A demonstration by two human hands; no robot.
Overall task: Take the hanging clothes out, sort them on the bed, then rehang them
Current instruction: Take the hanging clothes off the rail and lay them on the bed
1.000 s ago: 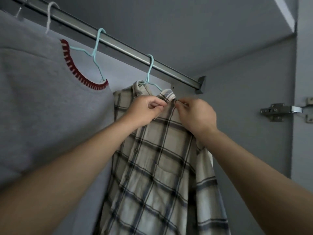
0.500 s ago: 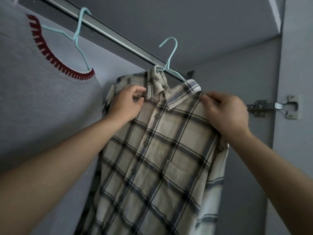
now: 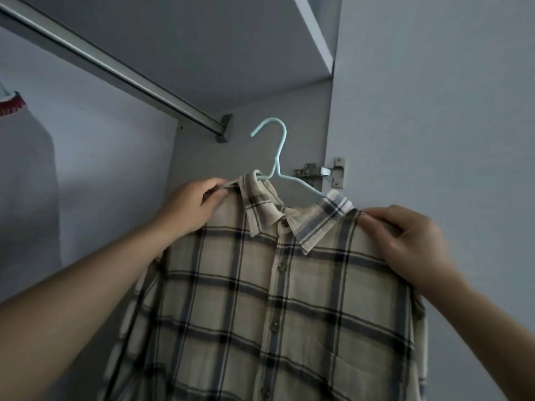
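Note:
A beige plaid shirt (image 3: 260, 308) with dark checks fills the lower middle, facing me, on a light blue wire hanger (image 3: 276, 157). The hanger's hook is free in the air, below and to the right of the metal closet rail (image 3: 115, 68). My left hand (image 3: 191, 206) grips the shirt's left shoulder beside the collar. My right hand (image 3: 405, 235) pinches the right shoulder. At the far left edge hangs a grey sweater (image 3: 26, 183) with a red-trimmed neck.
The rail ends in a bracket (image 3: 224, 127) on the wardrobe's side wall. A metal door hinge (image 3: 321, 170) sits just right of the hanger hook. A shelf edge (image 3: 315, 33) runs above, and the open door panel (image 3: 434, 111) fills the right.
The hanger came off the rail and the shirt moved right and toward me. Both hands shifted from the collar to the shoulders. The grey sweater slid out to the left edge.

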